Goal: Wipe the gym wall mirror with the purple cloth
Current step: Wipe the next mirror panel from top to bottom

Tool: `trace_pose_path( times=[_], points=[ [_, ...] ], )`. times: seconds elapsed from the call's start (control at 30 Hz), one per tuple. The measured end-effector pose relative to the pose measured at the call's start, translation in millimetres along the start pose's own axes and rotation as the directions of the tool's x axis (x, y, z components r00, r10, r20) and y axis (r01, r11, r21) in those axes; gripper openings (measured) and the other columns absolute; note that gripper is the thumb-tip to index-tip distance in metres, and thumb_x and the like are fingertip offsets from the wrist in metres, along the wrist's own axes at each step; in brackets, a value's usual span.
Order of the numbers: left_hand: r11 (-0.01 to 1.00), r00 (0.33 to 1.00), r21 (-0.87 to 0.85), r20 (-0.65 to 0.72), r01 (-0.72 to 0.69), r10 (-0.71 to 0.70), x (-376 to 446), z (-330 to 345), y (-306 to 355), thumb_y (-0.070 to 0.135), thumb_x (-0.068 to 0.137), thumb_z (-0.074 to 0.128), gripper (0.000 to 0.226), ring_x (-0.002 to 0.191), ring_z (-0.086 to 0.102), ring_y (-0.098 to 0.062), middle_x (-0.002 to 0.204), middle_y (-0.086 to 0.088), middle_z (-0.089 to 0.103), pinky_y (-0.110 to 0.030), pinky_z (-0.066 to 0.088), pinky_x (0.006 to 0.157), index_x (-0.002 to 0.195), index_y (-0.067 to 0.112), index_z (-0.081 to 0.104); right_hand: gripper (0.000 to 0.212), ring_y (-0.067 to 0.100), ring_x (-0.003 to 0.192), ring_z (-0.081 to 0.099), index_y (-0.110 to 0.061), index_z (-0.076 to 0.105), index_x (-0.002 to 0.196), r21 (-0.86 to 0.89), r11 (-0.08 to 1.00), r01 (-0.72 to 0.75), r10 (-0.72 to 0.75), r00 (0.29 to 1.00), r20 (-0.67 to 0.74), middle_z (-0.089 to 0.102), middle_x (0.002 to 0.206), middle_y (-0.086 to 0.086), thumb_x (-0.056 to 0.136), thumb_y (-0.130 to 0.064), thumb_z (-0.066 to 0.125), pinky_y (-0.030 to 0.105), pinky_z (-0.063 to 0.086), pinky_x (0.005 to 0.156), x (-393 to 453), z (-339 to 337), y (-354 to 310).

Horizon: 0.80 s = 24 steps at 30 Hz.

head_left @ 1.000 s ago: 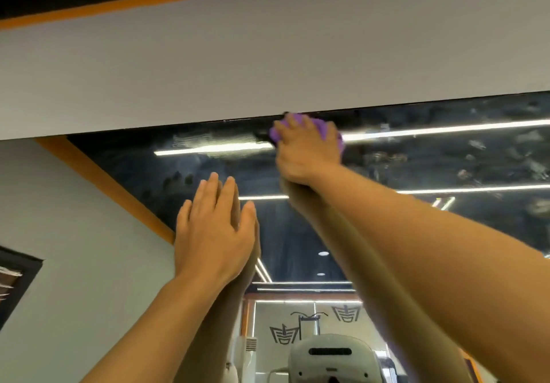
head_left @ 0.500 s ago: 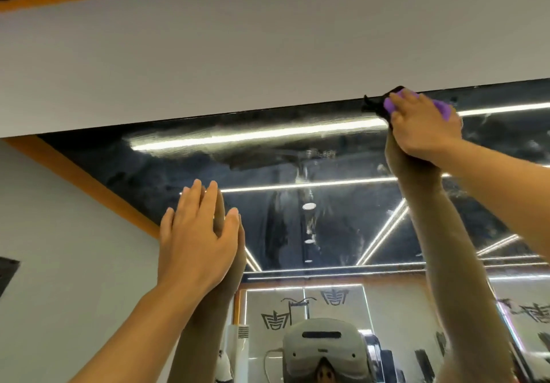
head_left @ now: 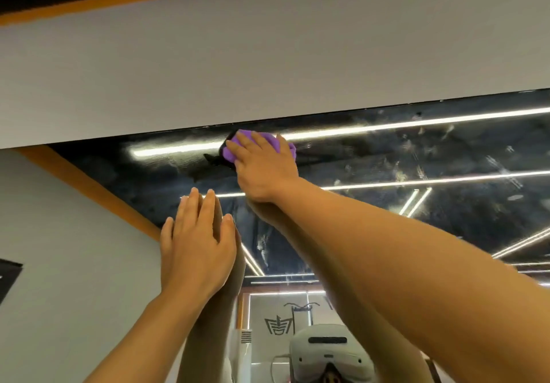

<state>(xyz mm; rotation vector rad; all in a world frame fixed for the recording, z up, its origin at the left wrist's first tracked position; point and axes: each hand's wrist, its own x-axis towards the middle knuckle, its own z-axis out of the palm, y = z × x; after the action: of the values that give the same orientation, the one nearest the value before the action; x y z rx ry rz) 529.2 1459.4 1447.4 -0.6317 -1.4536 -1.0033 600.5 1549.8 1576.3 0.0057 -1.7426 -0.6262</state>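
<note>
- The right hand (head_left: pixel 263 168) presses the purple cloth (head_left: pixel 258 143) flat against the mirror (head_left: pixel 416 204), fingers spread over the bunched fabric, which sits at about twelve o'clock in the view, just under the mirror's top edge.
- The left hand (head_left: pixel 195 245) lies open, palm and straight fingers resting on the glass at about seven o'clock from the cloth, holding nothing; it looks like a brace.
- To do this pass well, I would keep firm, even pressure and overlap each sweep, since smears and dried spots show toward three o'clock.
- Running the cloth tight along the top edge matters; the grey wall (head_left: pixel 268 70) begins directly above it, so there is no room upward.
- Toward nine o'clock the glass ends at an orange strip (head_left: pixel 98 195), fairly near.
- Open glass stretches toward three o'clock and down toward six, though the left arm crosses the lower path.
- A headset (head_left: pixel 327 350) shows reflected at six o'clock.
</note>
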Motion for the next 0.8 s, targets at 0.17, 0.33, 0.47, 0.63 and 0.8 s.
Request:
trace_pose_path(
  times=[0.17, 0.33, 0.47, 0.63, 0.8],
  points=[
    [1.0, 1.0, -0.007, -0.006, 0.005, -0.005, -1, 7, 8, 0.042, 0.103, 0.031, 0.06, 0.152, -0.003, -0.015, 0.166, 0.001, 0.006, -0.04, -0.003, 0.121, 0.157, 0.022, 0.015, 0.046, 0.025, 0.147, 0.025, -0.022, 0.039, 0.149, 0.022, 0.969, -0.245, 0.246, 0.958, -0.144, 0.033, 0.158, 0.005, 0.103, -0.022, 0.036, 0.052, 0.012, 0.119, -21, -33, 103],
    [0.998, 0.999, 0.044, 0.016, -0.036, 0.036, -3, 13, 6, 0.059, 0.099, 0.015, 0.069, 0.151, -0.008, -0.013, 0.166, 0.004, -0.001, -0.038, -0.009, 0.119, 0.158, 0.024, 0.007, 0.043, 0.028, 0.142, 0.032, -0.015, 0.043, 0.145, 0.037, 0.886, -0.462, 0.461, 0.867, -0.189, 0.041, 0.151, 0.007, 0.102, -0.018, 0.036, 0.054, 0.02, 0.115, -64, -60, 189],
    [0.997, 0.999, 0.07, 0.029, -0.037, 0.035, -2, 14, 5, 0.059, 0.093, 0.012, 0.074, 0.151, -0.01, -0.013, 0.166, 0.004, -0.003, -0.037, -0.009, 0.119, 0.158, 0.024, 0.005, 0.044, 0.028, 0.143, 0.031, -0.016, 0.042, 0.146, 0.029, 0.884, -0.466, 0.46, 0.859, -0.224, 0.041, 0.152, 0.007, 0.102, -0.019, 0.038, 0.053, 0.018, 0.116, -64, -56, 187],
    [0.997, 0.999, 0.065, 0.0, -0.052, 0.052, 0, 17, 1, 0.064, 0.095, 0.011, 0.075, 0.152, -0.006, -0.015, 0.166, 0.002, 0.001, -0.038, -0.007, 0.119, 0.158, 0.022, 0.009, 0.048, 0.017, 0.153, 0.014, -0.026, 0.031, 0.156, 0.065, 0.966, -0.252, 0.258, 0.959, -0.119, 0.021, 0.166, -0.004, 0.108, -0.029, 0.029, 0.049, 0.007, 0.124, -91, -58, 176],
    [0.993, 0.998, 0.097, 0.018, -0.062, 0.061, -3, 16, 6, 0.055, 0.094, 0.01, 0.074, 0.152, -0.006, -0.015, 0.166, 0.0, 0.0, -0.044, -0.004, 0.122, 0.158, 0.018, 0.005, 0.056, 0.004, 0.152, 0.011, -0.038, 0.031, 0.154, 0.091, 0.996, 0.008, -0.005, 1.0, -0.028, 0.021, 0.162, -0.016, 0.1, -0.043, 0.017, 0.04, -0.001, 0.125, -177, -38, 130]
  ],
)
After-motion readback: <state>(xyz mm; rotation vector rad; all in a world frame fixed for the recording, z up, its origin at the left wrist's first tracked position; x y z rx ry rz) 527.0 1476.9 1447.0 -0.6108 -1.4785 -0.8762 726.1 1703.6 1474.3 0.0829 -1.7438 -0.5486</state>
